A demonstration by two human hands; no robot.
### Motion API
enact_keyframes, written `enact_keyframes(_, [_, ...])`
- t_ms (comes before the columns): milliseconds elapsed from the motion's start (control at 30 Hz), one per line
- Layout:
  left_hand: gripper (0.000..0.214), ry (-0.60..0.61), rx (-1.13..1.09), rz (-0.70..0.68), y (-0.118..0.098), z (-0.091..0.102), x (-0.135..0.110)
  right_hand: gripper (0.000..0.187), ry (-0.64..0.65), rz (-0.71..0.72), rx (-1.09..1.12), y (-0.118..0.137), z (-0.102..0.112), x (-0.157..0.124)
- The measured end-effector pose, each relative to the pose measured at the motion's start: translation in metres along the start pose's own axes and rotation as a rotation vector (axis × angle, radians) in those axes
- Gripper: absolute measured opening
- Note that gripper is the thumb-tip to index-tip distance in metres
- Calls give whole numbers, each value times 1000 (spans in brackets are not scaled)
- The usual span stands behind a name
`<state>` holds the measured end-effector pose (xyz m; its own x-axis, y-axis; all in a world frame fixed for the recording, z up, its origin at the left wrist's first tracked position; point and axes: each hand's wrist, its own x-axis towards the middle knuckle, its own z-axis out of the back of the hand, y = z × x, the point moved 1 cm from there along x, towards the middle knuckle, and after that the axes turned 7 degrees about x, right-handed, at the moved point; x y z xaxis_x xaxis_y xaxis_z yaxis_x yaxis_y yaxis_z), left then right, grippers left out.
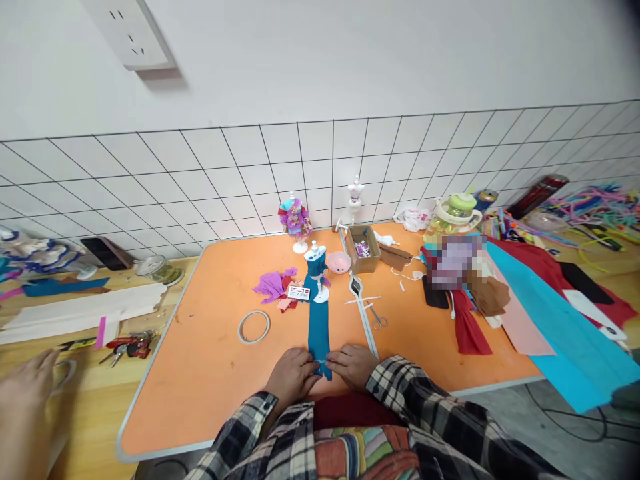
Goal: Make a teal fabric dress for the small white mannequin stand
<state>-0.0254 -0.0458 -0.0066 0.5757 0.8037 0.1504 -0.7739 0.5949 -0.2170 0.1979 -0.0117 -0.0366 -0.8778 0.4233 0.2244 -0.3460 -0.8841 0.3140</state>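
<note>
A long teal cloth strip (318, 320) runs down the orange table (210, 347) from a small white mannequin (317, 267) dressed in the same teal cloth. My left hand (293, 375) and my right hand (351, 365) both pinch the strip's near end, close to the table's front edge. Their fingers are curled onto the cloth. Plaid sleeves cover both of my forearms.
A tape ring (254, 327), purple scraps (273, 285), scissors (377, 315), a pink bowl (339, 262) and a cardboard box (363, 248) lie around the mannequin. Two more mannequins (296, 221) stand at the back. Red and blue cloth (555, 313) lies right. Another person's hand (25, 393) rests at left.
</note>
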Motion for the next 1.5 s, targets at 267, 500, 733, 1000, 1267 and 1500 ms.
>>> enact_keyframes(267, [22,-5,-27,10,-2,-3,0,35,39,-104,121,1,1,-3])
enact_keyframes(500, [25,2,-94,51,-3,-3,-3,21,70,-174,243,5,1,5])
enact_keyframes(733, [44,4,-203,112,0,0,-5,17,-37,-397,376,4,0,7])
enact_keyframes(1000, [21,-18,-240,136,2,-5,3,36,-29,-448,447,6,5,5])
enact_keyframes(1267, [22,-13,-269,170,1,-5,3,17,58,-523,408,8,8,14])
enact_keyframes(1500, [16,10,-273,304,-4,-2,12,14,77,-696,430,8,12,18])
